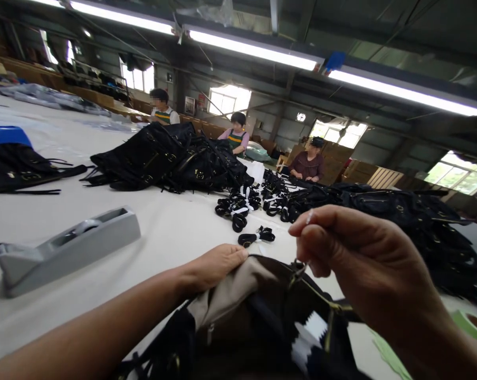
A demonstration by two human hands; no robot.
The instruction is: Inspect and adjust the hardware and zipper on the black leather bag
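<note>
A black bag point(270, 274) with a pale lining lies unzipped in front of me, its opening facing up. My left hand point(218, 266) grips the far left edge of that opening, thumb on top. Over the bag's right side, my right hand point(337, 243) is closed in a pinch. A tiny pale, clear scrap point(309, 216) shows at its fingertips, too small to name. Just below those fingers is a small metal piece point(298, 272); whether the hand holds it I cannot tell. White zigzag-edged strips point(309, 338) stick up inside the bag, near the gold zipper point(317, 295).
A grey tape dispenser point(76, 243) stands left on the white table point(175, 221). Bundled black straps point(256, 237) lie beyond the bag. Black bags are piled at the back point(143, 158) and right point(412, 227). A green tape roll point(470, 324) sits lower right. Three people work across the table.
</note>
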